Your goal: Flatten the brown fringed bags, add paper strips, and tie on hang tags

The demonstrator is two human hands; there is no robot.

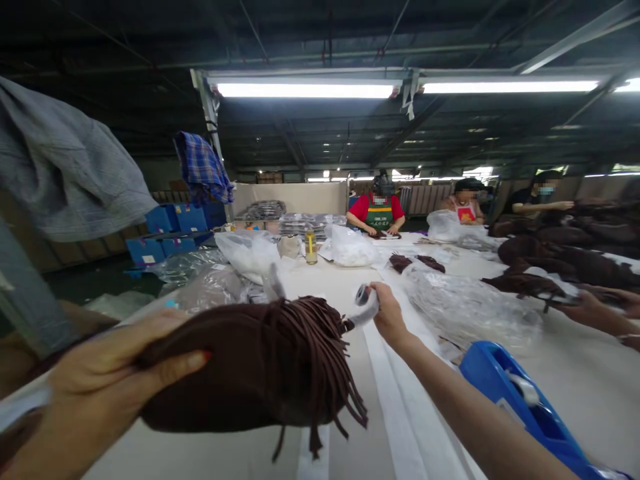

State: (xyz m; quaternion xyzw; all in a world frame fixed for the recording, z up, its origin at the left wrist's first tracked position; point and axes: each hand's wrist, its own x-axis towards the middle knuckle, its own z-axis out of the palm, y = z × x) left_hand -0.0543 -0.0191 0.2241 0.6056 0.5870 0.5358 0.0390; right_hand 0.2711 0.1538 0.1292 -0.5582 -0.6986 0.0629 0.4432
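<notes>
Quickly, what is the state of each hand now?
Left hand: closed, holding the dark brown fringed item.
Right hand: closed, pinching the pale curled strip.

Big workshop hall, dark ceiling [150, 40] with thin pipes and slanted beams. Two long tube lights [307, 90] hung in a row over the pale counter [595, 363], a third cut off at the right edge. Metal post [207, 113] held up the light rail at left. Beige partition [290, 200] stood behind, ribbed panels [425, 202] right of it. Blue bins [193, 219] stacked at left, dark greenish floor [95, 283] below them. Bright openings [480, 172] showed far back right, glare hid detail.
</notes>
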